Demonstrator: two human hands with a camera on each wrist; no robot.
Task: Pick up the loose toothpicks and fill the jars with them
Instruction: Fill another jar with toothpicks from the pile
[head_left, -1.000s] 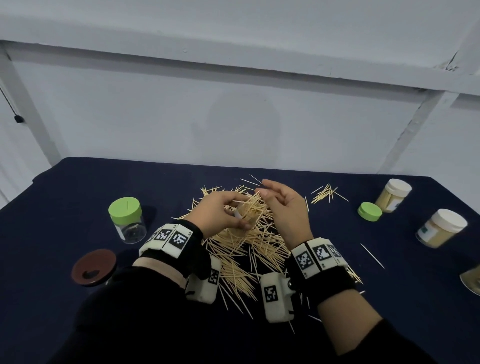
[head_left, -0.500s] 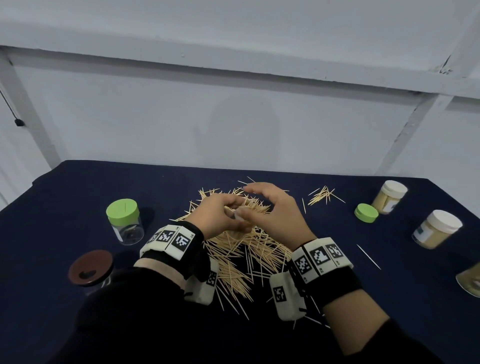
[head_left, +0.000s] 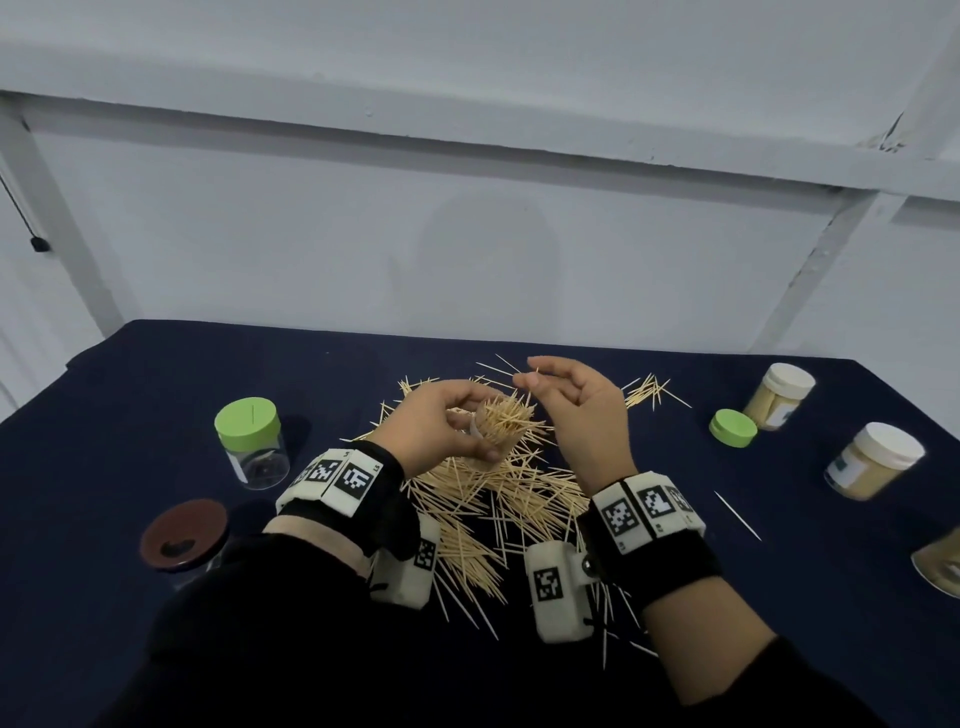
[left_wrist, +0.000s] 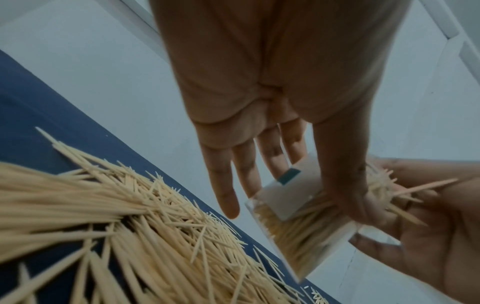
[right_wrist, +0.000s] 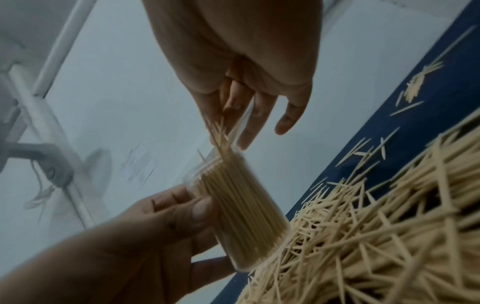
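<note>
My left hand (head_left: 467, 423) grips a small clear jar (head_left: 493, 441) packed with toothpicks, held tilted just above the big loose toothpick pile (head_left: 498, 499) in the middle of the dark blue table (head_left: 156, 389). Toothpicks bristle out of the jar's mouth. My right hand (head_left: 535, 376) hovers just above and to the right of that mouth, its fingers loosely curled and pinching a few toothpicks. The right wrist view shows the jar (right_wrist: 241, 205) nearly full, with picks reaching up to my fingertips (right_wrist: 241, 142). In the left wrist view the jar (left_wrist: 298, 226) carries a white label.
A clear jar with a green lid (head_left: 252, 447) and a brown-lidded jar (head_left: 184, 535) stand at the left. A loose green lid (head_left: 732, 427) and two white-lidded full jars (head_left: 779, 395) (head_left: 872, 460) sit at the right. A small toothpick cluster (head_left: 649, 389) lies behind them.
My right hand has lifted off the jar's mouth and moved up and to the right. The left hand keeps the jar over the pile, with picks now sticking out of it.
</note>
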